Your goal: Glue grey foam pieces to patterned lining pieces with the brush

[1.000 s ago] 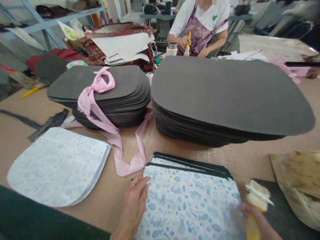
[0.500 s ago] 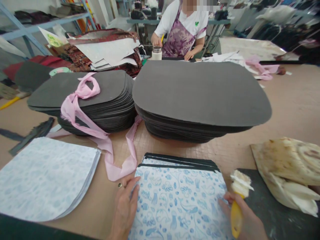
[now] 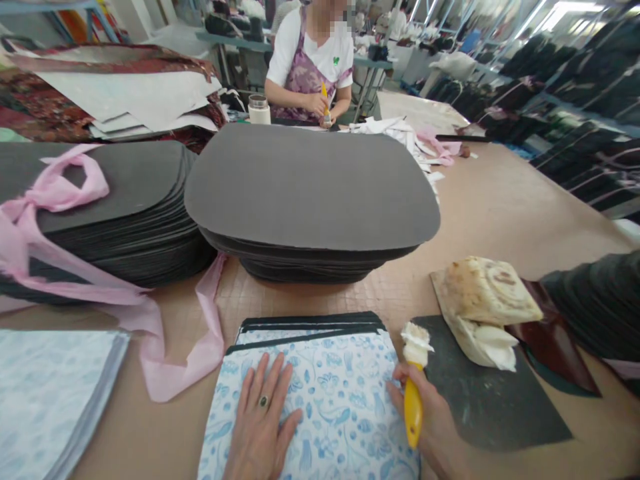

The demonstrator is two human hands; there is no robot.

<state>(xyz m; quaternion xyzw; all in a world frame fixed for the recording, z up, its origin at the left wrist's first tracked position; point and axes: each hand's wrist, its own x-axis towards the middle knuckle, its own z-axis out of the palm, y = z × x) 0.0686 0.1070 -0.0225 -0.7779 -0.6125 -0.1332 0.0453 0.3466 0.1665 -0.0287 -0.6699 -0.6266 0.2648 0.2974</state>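
My left hand (image 3: 263,417), with a ring on one finger, lies flat and spread on a blue-patterned white sheet (image 3: 340,400). Under that sheet, more sheets with black strips along their far edges (image 3: 310,322) stick out. My right hand (image 3: 425,407) is closed round a brush with a yellow handle (image 3: 413,407), at the sheet's right edge. White paste coats the brush's bristles, which point away from me. Beyond the sheets stands a tall stack of dark grey rounded panels (image 3: 315,187).
At the left are a second dark stack (image 3: 125,180) tied with pink cloth (image 3: 175,380) and a pile of patterned sheets (image 3: 55,393). A paste-stained container (image 3: 490,293) sits on a black board (image 3: 490,393) at right. Across the table, a person (image 3: 310,73) holds a brush beside a jar (image 3: 259,110).
The view has turned to the right. My left hand has moved from the sheet's left edge onto its top and spread flat. The near sheet now sits slightly askew over those beneath.
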